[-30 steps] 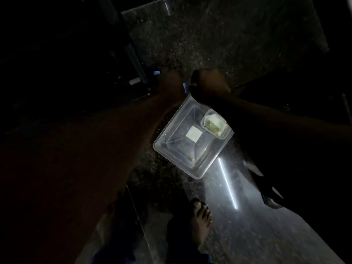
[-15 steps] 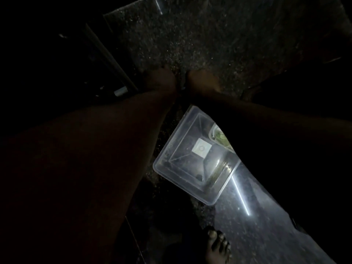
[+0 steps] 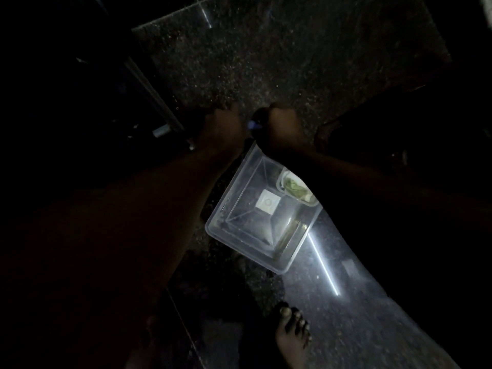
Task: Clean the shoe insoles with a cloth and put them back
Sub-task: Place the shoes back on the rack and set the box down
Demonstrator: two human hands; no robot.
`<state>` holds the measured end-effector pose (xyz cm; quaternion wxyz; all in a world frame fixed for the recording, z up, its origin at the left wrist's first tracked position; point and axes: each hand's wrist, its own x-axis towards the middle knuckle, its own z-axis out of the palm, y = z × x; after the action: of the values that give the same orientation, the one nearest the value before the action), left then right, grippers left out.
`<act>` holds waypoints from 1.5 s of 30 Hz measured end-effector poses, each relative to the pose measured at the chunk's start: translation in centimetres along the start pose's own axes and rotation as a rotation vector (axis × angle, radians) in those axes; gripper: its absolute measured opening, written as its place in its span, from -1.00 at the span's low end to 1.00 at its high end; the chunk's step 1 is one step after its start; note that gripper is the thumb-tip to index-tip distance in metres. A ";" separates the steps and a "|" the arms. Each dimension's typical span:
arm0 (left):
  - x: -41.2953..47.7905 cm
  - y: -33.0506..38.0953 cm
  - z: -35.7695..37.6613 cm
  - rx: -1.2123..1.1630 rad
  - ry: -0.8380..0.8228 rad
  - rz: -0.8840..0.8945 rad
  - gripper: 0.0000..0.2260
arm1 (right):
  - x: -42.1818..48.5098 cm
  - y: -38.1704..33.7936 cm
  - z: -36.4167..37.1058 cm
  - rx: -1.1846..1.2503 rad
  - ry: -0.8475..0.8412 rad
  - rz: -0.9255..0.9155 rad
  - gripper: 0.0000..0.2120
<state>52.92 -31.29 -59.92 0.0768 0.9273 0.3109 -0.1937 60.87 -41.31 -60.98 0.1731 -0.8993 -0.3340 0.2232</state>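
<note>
Two hands (image 3: pixel 221 129) neared (one) tub (image 3: pixel 234 198).

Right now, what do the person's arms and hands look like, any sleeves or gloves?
The left forearm and right forearm are bare, no sleeve in view. The left hand and right hand wear no gloves. It is too dim to tell any ring, watch or bracelet.

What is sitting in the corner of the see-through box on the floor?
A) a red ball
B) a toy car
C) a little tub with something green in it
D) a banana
C: the clear box has a small tub in one corner, with something greenish inside it.
</note>
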 end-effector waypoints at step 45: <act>-10.7 0.0 6.9 -0.064 0.221 0.113 -0.68 | -9.1 3.7 0.5 -0.267 0.138 0.018 -0.58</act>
<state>42.92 -38.95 -61.83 0.0822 0.9561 0.2709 -0.0757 56.36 -50.06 -60.47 0.0723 -0.9305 -0.3398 0.1158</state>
